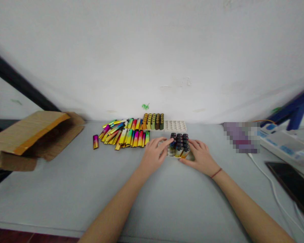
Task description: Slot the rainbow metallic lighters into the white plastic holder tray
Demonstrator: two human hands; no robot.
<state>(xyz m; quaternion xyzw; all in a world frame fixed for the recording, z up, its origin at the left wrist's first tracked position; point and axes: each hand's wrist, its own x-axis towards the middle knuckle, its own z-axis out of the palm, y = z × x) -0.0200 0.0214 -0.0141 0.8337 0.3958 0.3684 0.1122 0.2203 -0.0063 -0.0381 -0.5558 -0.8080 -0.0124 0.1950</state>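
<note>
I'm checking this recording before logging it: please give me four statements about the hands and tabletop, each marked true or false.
1. The bare left hand is at the upright, black-topped lighters with coloured bodies. True.
2. The bare right hand rests on the black phone. False: it is spread beside those lighters.
3. The white, grid-patterned tray lies nearer the white wall than both hands. True.
4. The open brown cardboard box is at the right. False: it is at the left.

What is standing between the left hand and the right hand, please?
Between the left hand and the right hand, the head view shows rows of lighters with black tops, standing close together.
</note>
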